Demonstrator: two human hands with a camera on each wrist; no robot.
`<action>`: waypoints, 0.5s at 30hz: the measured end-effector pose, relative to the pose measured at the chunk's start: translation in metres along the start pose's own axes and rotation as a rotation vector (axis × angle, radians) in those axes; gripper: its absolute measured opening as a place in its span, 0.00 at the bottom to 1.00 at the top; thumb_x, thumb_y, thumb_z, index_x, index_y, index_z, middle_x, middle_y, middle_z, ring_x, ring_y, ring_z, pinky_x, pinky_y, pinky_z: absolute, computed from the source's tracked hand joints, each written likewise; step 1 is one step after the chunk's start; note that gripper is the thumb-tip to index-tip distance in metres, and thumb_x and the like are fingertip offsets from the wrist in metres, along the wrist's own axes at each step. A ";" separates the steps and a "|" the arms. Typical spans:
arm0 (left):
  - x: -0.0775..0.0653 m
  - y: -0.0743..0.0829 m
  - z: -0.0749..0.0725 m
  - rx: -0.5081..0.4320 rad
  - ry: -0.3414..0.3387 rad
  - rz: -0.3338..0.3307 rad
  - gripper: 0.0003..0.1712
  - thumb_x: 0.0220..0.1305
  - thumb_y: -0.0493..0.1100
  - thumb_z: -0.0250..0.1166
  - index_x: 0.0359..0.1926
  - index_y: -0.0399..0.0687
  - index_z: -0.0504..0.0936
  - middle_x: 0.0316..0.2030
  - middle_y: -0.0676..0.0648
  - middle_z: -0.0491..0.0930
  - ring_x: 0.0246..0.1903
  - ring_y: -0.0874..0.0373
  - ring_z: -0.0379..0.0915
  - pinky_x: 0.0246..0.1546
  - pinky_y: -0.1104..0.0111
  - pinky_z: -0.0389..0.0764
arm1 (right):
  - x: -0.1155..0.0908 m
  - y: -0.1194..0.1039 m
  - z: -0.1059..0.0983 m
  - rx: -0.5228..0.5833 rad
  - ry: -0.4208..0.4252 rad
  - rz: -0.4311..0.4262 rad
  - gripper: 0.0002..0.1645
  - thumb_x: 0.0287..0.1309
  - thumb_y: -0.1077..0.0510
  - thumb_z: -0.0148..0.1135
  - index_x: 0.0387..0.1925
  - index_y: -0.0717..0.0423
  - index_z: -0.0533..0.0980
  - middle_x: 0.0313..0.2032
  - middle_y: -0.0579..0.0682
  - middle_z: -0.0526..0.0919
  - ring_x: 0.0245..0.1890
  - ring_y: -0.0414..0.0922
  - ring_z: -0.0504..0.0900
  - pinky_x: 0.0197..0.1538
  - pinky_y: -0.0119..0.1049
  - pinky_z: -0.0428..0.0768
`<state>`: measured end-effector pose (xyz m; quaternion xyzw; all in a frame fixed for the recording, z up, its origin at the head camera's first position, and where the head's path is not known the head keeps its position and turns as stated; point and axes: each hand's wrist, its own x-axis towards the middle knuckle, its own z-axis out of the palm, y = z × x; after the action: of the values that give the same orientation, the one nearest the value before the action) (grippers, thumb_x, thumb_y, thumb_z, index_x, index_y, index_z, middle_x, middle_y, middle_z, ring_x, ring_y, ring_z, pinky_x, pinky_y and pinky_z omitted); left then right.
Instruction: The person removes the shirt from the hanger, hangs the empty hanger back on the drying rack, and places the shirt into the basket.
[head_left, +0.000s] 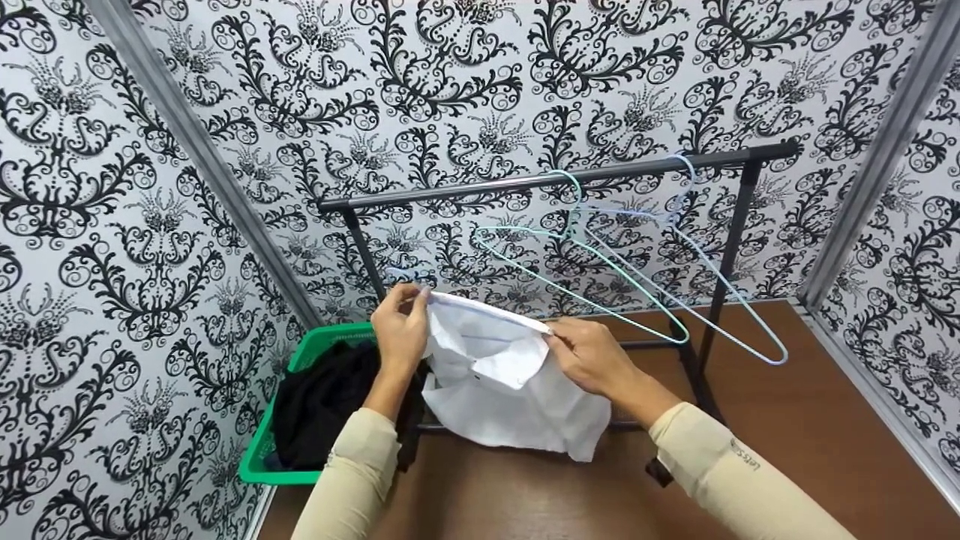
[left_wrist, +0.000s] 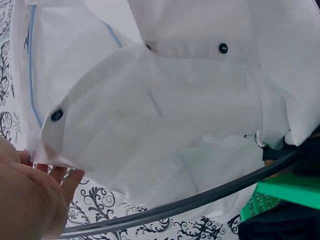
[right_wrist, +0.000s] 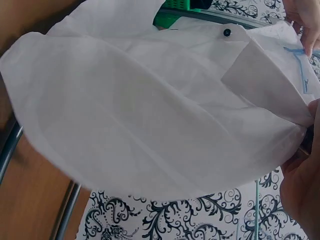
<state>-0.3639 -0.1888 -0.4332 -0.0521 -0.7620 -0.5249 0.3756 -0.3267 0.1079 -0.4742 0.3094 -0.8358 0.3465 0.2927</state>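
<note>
A white shirt (head_left: 517, 397) with a collar and dark buttons hangs between both hands. My left hand (head_left: 401, 326) pinches the left end of its upper edge, and my right hand (head_left: 589, 354) grips the other end near the collar. The edge is stretched between them, sloping down to the right; the body drapes below in folds. In the left wrist view, the left hand (left_wrist: 37, 192) holds cloth near a button (left_wrist: 57, 115), and thin light-blue lines show inside the shirt. The right hand (right_wrist: 302, 175) shows at the right border of its wrist view.
A dark metal clothes rack (head_left: 480, 191) stands on the brown table (head_left: 795, 450) behind the shirt. From its bar hang a mint-green hanger (head_left: 637, 281) and a pale blue hanger (head_left: 750, 311). At left, a green basket (head_left: 262, 454) contains black clothing (head_left: 319, 405). Patterned walls enclose the table.
</note>
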 end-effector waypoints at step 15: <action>0.005 -0.011 -0.002 -0.133 0.066 -0.122 0.05 0.68 0.35 0.73 0.37 0.36 0.87 0.33 0.39 0.88 0.29 0.65 0.81 0.36 0.77 0.80 | -0.004 -0.006 -0.004 0.453 0.071 0.380 0.11 0.69 0.66 0.64 0.28 0.60 0.85 0.19 0.50 0.78 0.20 0.33 0.72 0.25 0.24 0.69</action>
<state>-0.3715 -0.1967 -0.4379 -0.0130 -0.7145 -0.5977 0.3633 -0.3189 0.1092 -0.4719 0.1924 -0.7695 0.5834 0.1749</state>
